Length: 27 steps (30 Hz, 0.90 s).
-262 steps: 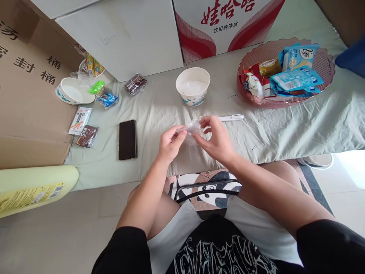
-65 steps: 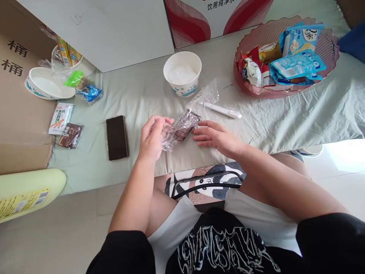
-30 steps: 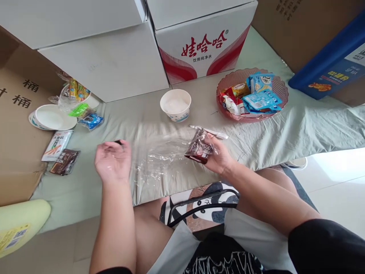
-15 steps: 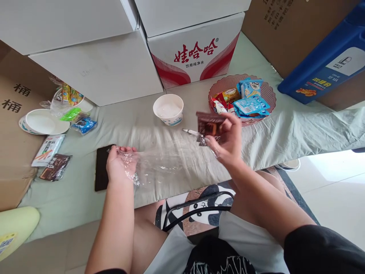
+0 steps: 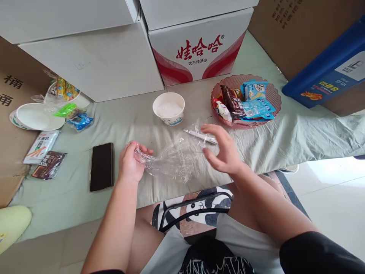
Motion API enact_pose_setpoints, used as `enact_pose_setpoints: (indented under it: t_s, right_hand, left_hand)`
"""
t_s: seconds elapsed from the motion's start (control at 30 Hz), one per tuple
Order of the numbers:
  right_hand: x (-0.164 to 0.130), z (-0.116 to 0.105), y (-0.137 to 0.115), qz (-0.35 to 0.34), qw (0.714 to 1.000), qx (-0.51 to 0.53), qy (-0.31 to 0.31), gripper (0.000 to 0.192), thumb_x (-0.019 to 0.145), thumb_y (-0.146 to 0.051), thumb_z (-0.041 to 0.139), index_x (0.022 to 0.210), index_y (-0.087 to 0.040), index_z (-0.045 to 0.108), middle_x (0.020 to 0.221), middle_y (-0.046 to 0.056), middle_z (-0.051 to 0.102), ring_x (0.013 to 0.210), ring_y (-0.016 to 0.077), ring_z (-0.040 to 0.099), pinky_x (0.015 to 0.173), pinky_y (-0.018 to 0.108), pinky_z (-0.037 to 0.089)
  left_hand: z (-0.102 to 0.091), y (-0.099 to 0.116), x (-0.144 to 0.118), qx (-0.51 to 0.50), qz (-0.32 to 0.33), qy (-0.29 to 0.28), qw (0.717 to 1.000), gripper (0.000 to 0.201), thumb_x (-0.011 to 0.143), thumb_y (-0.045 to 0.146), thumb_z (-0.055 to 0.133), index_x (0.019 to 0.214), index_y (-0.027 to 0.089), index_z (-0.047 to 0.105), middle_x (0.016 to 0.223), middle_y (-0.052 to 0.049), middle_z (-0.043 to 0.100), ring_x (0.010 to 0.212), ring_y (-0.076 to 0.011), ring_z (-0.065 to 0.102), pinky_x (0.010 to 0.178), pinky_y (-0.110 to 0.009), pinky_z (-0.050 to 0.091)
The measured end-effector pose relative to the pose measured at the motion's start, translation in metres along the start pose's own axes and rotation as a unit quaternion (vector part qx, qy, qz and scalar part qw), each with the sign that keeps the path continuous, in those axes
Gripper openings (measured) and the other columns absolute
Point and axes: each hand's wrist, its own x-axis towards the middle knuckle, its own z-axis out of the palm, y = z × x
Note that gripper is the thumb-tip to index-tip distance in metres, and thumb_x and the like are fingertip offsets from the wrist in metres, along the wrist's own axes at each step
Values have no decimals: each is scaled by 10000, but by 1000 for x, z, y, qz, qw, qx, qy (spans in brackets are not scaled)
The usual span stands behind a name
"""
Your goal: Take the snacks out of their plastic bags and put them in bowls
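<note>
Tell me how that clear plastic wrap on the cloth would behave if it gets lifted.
The clear plastic wrap looks crumpled and thin, so probably floppy and very light. It bunches where the left hand pinches it, so it would likely sag and cling rather than hold shape.

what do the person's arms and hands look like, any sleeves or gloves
Both hands are bare: no gloves, rings or watch show on the left hand or the right hand. The forearms are uncovered too. Black short sleeves end above the elbows; the left one barely shows at the frame's bottom edge.
</note>
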Motion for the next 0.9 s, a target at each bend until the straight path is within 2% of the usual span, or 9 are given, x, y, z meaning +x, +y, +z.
enact_pose_setpoints:
  t_s: [0.07, 0.17, 0.23, 0.33, 0.4, 0.53, 0.67, 0.8, 0.9]
  right_hand:
    - [-1, 6, -1, -27, 999, -32, -21, 304, 887, -262, 556, 1178, -268, 640, 1143, 107, 747, 1151, 312, 699, 1038, 520, 529]
    - [5, -4, 13, 34, 979, -187, 76, 220, 908, -266, 545, 1084, -288, 676, 1103, 97, 755, 1199, 338, 676, 1144, 606, 418]
    - [9, -17, 27, 100, 952, -262, 122, 274, 925, -306, 555, 1165, -287, 687, 1250, 127, 727, 1369, 393, 570, 1197, 691, 305]
    - [11, -32, 41, 167, 939, -270, 133, 417, 938, -357, 553, 1329, -241, 641, 1461, 192, 616, 1549, 462, 344, 1176, 783, 252]
    - [7, -31, 39, 149, 947, -253, 130, 422, 932, -358, 555, 1327, -232, 635, 1452, 200, 614, 1540, 468, 359, 1175, 787, 265]
    - [-8, -4, 19, 5, 990, -137, -22, 462, 867, -208, 552, 1317, -279, 632, 1286, 129, 712, 1315, 367, 626, 1140, 630, 465]
    - [-18, 27, 14, -5, 981, -90, -172, 701, 788, -94, 528, 1465, -266, 572, 1560, 117, 579, 1504, 373, 476, 1205, 647, 410]
    - [-17, 33, 20, 10, 972, -75, -224, 373, 866, -157, 582, 1167, -291, 756, 1505, 81, 641, 1527, 401, 445, 1200, 693, 360]
    - [-13, 25, 18, 20, 980, -34, -197, 210, 952, -288, 580, 982, -279, 787, 1303, 79, 764, 1426, 366, 569, 1184, 639, 394]
  left_hand:
    - [1, -1, -1, 3, 0, -12, 1000, 300, 704, 354, 772, 672, 209, 512, 580, 45, 575, 535, -155, 676, 588, -268, 565]
    - [-3, -1, -4, 10, -3, -29, 1000, 297, 726, 361, 784, 678, 206, 534, 595, 36, 593, 558, -164, 691, 588, -268, 568]
    - [-7, -1, -6, 12, -3, -41, 999, 302, 746, 364, 792, 683, 205, 542, 608, 33, 603, 567, -159, 687, 592, -267, 573]
    - [-11, 0, -8, 9, 4, -52, 999, 315, 767, 371, 799, 686, 206, 543, 613, 28, 609, 576, -163, 691, 606, -276, 583]
    - [-10, 2, -10, 5, 0, -58, 998, 330, 785, 384, 793, 687, 208, 531, 612, 23, 608, 578, -176, 699, 607, -289, 588]
    - [-9, 9, -15, -18, -65, -103, 992, 404, 846, 410, 746, 665, 215, 442, 608, 17, 578, 590, -197, 698, 638, -355, 622]
    - [-18, 14, -25, -31, -193, -193, 962, 570, 902, 570, 657, 651, 237, 269, 468, 55, 368, 446, -219, 606, 589, -477, 626]
    - [-25, 17, -29, -32, -218, -184, 958, 661, 860, 678, 663, 662, 248, 200, 399, 100, 204, 277, -158, 385, 439, -427, 551]
    - [-21, 22, -24, -33, -185, -148, 971, 607, 911, 620, 631, 660, 246, 225, 427, 90, 273, 302, -138, 410, 458, -383, 562]
